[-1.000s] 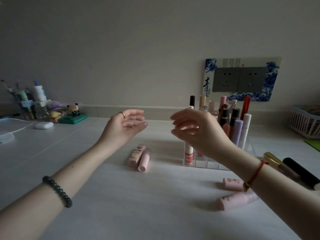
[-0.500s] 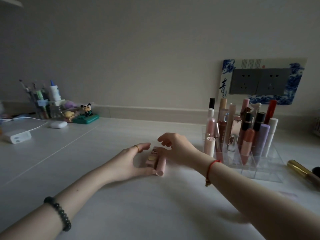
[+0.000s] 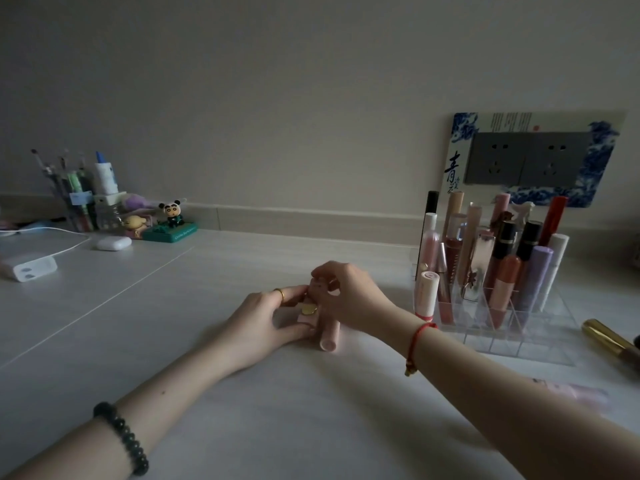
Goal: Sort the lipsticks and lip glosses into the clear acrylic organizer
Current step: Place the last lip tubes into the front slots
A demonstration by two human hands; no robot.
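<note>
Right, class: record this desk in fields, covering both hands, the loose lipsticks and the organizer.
left hand: grips square pink lipstick with gold emblem
right hand: curled over its far end; grip unclear
round pink tube: lies on pale desk beside that lipstick
clear acrylic organizer: rear cells hold upright tubes, nearest cells empty
gold tube: lies right of organizer

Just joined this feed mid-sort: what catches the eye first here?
Mid-table, the left hand and right hand meet over a pale pink square lipstick tube with a gold disc, the left gripping it, beside a pale pink round tube lying flat. At right, the clear acrylic organizer stands crowded with upright tubes, its front cells unfilled.
</note>
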